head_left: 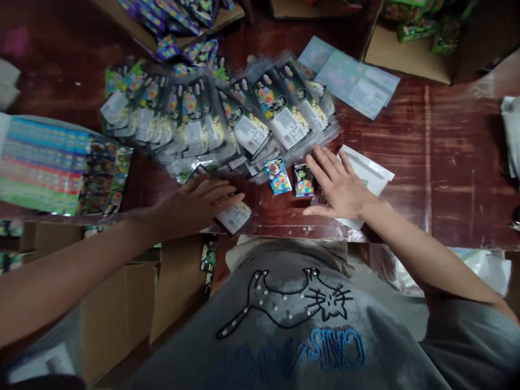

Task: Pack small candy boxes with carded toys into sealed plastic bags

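White pkt (375, 174) under splayed R hand (343, 188)

The left hand (203, 196), softly blurred, hides much of a dark flat packet with a pale label (235, 216), while the right hand (339, 187) covers part of a flat white envelope (370, 169) and most of a small dark item (319, 197) too obscured to identify. Fine print on the fanned, clear-wrapped dark packets (241, 127) is too small to read. The top edge crops a brown cardboard box (227, 23); the left edge trims a blue, red and green striped stack (44, 165); a silvery object (515, 225) at far right is clipped beyond recognition
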{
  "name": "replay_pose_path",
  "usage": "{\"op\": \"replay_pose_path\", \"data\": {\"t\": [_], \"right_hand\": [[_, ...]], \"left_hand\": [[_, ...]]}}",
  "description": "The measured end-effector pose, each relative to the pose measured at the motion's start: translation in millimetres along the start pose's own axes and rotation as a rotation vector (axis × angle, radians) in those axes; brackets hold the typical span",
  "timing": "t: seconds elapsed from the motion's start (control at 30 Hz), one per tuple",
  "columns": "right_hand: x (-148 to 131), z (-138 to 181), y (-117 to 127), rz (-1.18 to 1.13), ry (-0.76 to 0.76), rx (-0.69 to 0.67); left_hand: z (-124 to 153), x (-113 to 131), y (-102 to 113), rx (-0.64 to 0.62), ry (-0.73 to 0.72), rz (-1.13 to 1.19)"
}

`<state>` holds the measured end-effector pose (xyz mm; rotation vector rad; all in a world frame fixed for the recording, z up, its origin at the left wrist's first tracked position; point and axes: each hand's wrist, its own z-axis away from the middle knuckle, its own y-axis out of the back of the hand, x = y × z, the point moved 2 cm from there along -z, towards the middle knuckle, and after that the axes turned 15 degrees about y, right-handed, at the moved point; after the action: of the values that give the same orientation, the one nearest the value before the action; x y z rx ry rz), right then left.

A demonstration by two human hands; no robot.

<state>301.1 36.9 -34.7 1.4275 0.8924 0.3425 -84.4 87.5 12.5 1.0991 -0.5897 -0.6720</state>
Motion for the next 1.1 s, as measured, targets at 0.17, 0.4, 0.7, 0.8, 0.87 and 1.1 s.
{"op": "replay_pose_path", "data": {"t": [0.17,0.4,0.7,0.8,0.87,1.1], "right_hand": [[-14.3,-50.6,-2.2,-0.015,0.048,-0.095],[-16.3,-82.3,-1.6,-0.065,0.044,-0.113],[-35.3,-77.4,-0.6,0.0,0.007,0.067],[-44.4,-68.0,-1.5,0.0,-0.093,0.138],[-49.8,-63.5,-4.6,-0.018,-0.118,0.154],[-65.0,-47.0,-18.4,-0.254,0.156,0.028]], "left_hand": [[-4.0,28.0,-5.0,0.002,0.164,-0.045],[10.5,44.6,-40.3,0.156,0.383,0.177],[22.9,49.8,-59.1,0.28,0.476,0.317],[23.9,49.9,-62.2,0.311,0.467,0.353],[23.3,49.1,-62.2,0.323,0.461,0.377],[18.2,44.3,-60.6,0.286,0.415,0.378]]}}
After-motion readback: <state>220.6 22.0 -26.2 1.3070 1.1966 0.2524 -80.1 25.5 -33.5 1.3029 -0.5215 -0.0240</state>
